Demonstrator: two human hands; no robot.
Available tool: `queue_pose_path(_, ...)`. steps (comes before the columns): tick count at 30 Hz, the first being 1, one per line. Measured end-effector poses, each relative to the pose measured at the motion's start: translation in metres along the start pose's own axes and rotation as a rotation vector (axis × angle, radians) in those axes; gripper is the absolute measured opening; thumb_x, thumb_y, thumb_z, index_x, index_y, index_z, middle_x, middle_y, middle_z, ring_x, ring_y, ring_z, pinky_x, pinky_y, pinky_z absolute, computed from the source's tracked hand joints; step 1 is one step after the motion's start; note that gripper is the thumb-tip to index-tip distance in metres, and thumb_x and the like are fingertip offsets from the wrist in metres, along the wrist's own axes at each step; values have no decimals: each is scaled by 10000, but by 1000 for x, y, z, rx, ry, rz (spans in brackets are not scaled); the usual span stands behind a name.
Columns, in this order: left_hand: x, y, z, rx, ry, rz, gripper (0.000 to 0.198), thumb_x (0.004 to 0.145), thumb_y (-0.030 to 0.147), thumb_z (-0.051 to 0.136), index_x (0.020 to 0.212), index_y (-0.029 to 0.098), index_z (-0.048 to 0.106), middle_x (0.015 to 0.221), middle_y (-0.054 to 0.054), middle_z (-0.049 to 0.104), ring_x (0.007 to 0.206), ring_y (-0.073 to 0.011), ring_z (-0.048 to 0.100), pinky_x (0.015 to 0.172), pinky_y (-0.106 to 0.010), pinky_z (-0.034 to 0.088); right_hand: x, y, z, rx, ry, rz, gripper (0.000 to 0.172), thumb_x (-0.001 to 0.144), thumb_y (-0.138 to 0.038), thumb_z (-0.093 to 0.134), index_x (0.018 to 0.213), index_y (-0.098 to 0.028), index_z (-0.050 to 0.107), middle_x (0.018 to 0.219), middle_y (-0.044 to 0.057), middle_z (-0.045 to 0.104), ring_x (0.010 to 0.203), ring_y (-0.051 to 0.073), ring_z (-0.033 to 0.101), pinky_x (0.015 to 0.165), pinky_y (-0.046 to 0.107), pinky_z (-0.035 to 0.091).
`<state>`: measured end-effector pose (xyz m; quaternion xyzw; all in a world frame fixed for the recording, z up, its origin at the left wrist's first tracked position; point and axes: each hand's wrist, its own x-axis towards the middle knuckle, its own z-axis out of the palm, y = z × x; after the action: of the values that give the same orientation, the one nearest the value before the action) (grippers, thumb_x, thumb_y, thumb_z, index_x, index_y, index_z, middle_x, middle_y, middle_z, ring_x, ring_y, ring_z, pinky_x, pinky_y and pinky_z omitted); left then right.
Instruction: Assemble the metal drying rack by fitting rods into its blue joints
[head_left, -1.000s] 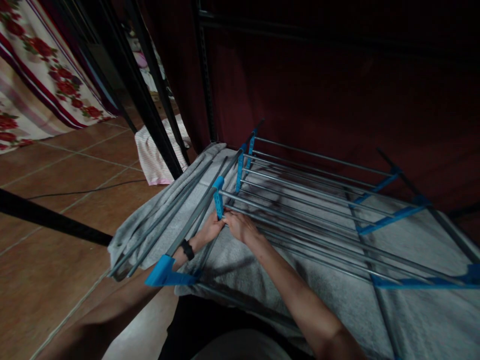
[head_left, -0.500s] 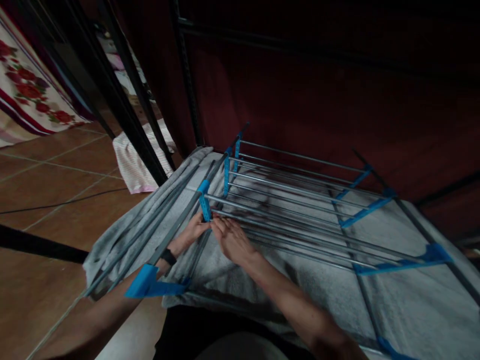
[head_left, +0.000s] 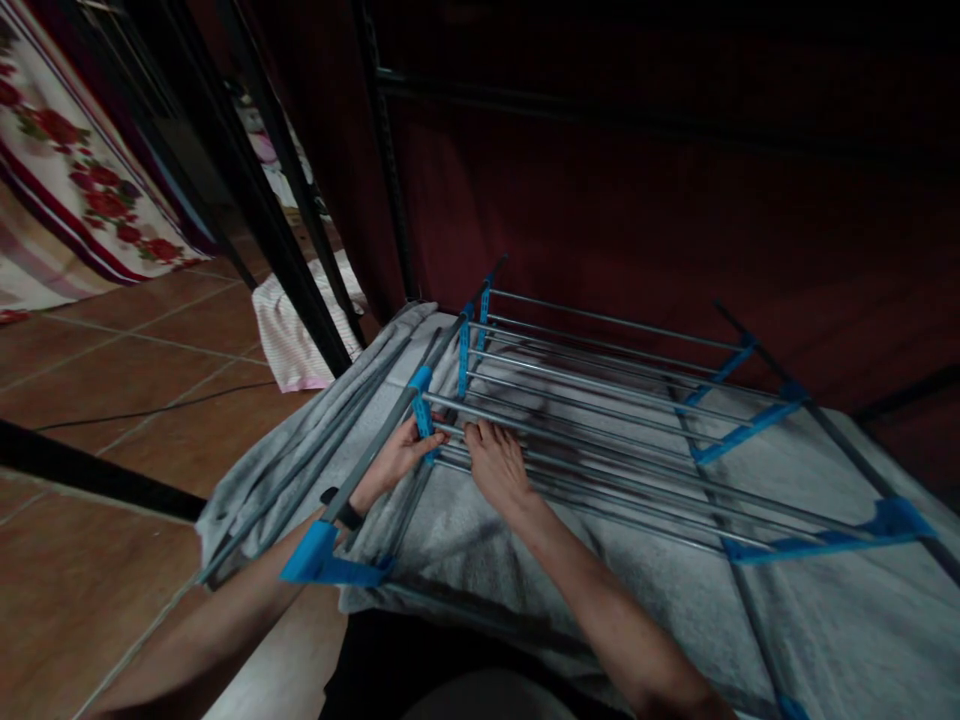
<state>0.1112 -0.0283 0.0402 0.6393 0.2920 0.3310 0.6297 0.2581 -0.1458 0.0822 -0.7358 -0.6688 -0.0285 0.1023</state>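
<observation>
Pinching a blue bracket [head_left: 423,413] of the drying rack [head_left: 810,547] at twelve o'clock, the left hand [head_left: 396,458] keeps a closed grip, the right hand [head_left: 496,462] curls by mounted metal rods [head_left: 592,446], its hold unclear to me, while grey tubes [head_left: 319,447] at ten seem unfitted.

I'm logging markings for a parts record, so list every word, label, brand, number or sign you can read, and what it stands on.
None can be read in this view.
Blue bracket at the left hand: no legible lettering.
Grey frame tube: none legible.
Black wristband: partly hidden, too small to tell.
Floral cloth: pattern only, no readable text.
</observation>
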Motion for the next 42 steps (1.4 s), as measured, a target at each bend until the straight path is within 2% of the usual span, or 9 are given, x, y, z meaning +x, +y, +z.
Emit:
queue_pose_path(5, 1, 3, 1, 105, 64, 71, 317, 730, 365, 742, 914, 164, 581, 850, -18, 609, 784, -173, 557, 761, -308, 471, -2, 0, -5, -38, -26, -48, 370, 975, -141, 311, 1254, -219, 540, 1158, 103, 611, 1008, 210, 606, 847, 341, 483)
queue_pose_path(11, 5, -8, 4, 149, 98, 137, 223, 807, 312, 644, 971, 181, 570, 908, -30, 602, 842, -182, 542, 813, -323, 461, 0, -1, -10, -18, -1, -25, 344, 1029, -274, 251, 1196, -274, 552, 1073, 58, 636, 941, 189, 634, 773, 312, 476)
queue_pose_path(15, 5, -7, 9, 130, 109, 144, 218, 820, 328, 639, 985, 208, 563, 955, -45, 601, 881, -207, 537, 866, -368, 453, 1, -1, -11, -20, -2, -33, 373, 1038, -300, 223, 1221, -282, 547, 1089, 56, 636, 952, 188, 637, 774, 310, 478)
queue_pose_path(21, 6, -6, 11, 157, 130, 170, 203, 857, 400, 592, 934, 215, 564, 926, -57, 585, 855, -216, 515, 830, -375, 453, 2, 0, -11, -15, -40, -38, 412, 1038, -284, 216, 1333, -285, 502, 1204, 69, 616, 1048, 194, 619, 830, 323, 487)
queue_pose_path(27, 6, -7, 11, 212, 150, 167, 224, 857, 407, 597, 914, 196, 550, 865, -32, 570, 810, -188, 493, 794, -335, 442, 3, 0, -17, 23, -52, -39, 401, 1045, -325, 201, 1221, -277, 559, 1201, 44, 635, 1014, 192, 639, 802, 329, 488)
queue_pose_path(30, 5, -5, 11, 207, 151, 160, 235, 855, 400, 599, 937, 184, 561, 901, -43, 597, 841, -196, 508, 808, -338, 443, 3, 0, -19, 29, -46, -46, 385, 1046, -337, 214, 1152, -266, 578, 1179, 37, 651, 983, 189, 651, 792, 326, 486)
queue_pose_path(42, 5, -5, 12, 202, 146, 153, 293, 848, 452, 598, 925, 169, 586, 905, -44, 614, 840, -188, 527, 799, -318, 452, 5, 2, -20, 10, -20, -66, 342, 1044, -316, 244, 1095, -242, 574, 1144, 37, 677, 968, 208, 667, 801, 340, 492)
